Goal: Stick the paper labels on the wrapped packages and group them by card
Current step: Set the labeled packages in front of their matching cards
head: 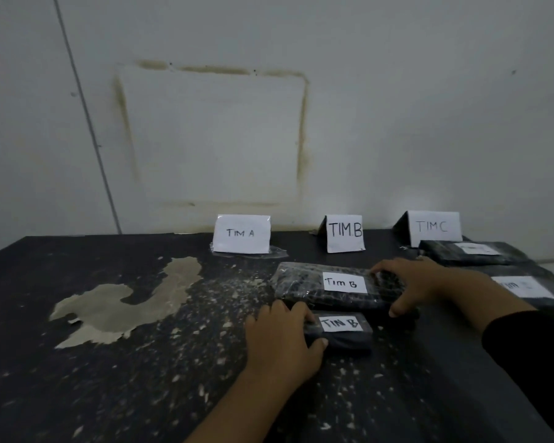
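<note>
Three folded cards stand along the table's back edge: TIM A (241, 234), TIM B (345, 233) and TIM C (435, 227). In front of the TIM B card lies a large dark wrapped package (301, 284) with a white TIM B label (344, 282). My right hand (410, 284) grips its right end. Just nearer lies a smaller dark package (349, 342) with its own TIM B label (341, 323); my left hand (282, 337) holds its left end. Two more labelled dark packages (454, 254) (525, 286) lie in front of the TIM C card.
The black table (141, 394) has a big patch of peeled surface (125, 305) at the left and many small chips. A stained white wall (211, 135) rises right behind the cards. The table's right edge runs close past the TIM C packages.
</note>
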Demonstrator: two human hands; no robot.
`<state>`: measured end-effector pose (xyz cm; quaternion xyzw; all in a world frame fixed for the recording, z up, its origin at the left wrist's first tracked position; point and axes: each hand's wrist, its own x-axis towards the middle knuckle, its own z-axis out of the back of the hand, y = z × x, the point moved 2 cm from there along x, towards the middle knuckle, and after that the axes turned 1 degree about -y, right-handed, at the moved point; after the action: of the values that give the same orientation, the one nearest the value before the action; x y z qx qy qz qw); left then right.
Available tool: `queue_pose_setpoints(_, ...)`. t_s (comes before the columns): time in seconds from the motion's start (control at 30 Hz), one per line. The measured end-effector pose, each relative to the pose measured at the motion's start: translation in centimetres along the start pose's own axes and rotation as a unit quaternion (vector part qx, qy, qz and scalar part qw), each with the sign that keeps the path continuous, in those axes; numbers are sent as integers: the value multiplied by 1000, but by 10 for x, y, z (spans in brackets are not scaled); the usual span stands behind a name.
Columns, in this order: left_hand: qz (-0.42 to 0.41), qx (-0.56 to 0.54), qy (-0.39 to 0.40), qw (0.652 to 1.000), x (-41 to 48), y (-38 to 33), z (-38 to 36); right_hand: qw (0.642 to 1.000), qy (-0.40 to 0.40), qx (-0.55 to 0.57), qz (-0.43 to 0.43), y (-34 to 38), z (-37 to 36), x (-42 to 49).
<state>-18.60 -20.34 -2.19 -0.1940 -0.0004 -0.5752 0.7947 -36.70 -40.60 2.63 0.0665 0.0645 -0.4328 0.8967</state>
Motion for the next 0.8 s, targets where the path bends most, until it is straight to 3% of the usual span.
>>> queue_pose_setpoints(0.33, -17, -16, -20, 1000, 34, -38, -28, 999, -10, -41, -30, -43, 5, 12)
queue_pose_setpoints(0.8, -22, -28, -16, 999, 69, -75, -53, 971, -46, -225, -63, -74, 4, 24)
